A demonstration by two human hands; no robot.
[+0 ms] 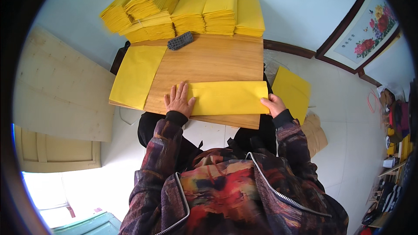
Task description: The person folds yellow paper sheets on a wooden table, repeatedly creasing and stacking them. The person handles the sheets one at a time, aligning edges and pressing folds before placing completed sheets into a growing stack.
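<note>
A long folded sheet of yellow paper [228, 98] lies across the near part of the wooden table, its right end reaching the table's edge. My left hand [179, 101] rests flat on the sheet's left end, fingers stretched out and pointing away from me. At the other end, my right hand [274, 105] has the paper's edge pinched between thumb and fingers; the fingers are partly hidden below it. A flat yellow sheet [137, 76] lies on the table's left side.
Several stacks of yellow paper [220, 8] line the table's [209, 58] far side by the wall. A dark grey knobbly object [180, 41] lies before them. Right of the table are another yellow sheet [291, 91] and brown paper [314, 132], lower down. A pale board [61, 87] leans at left.
</note>
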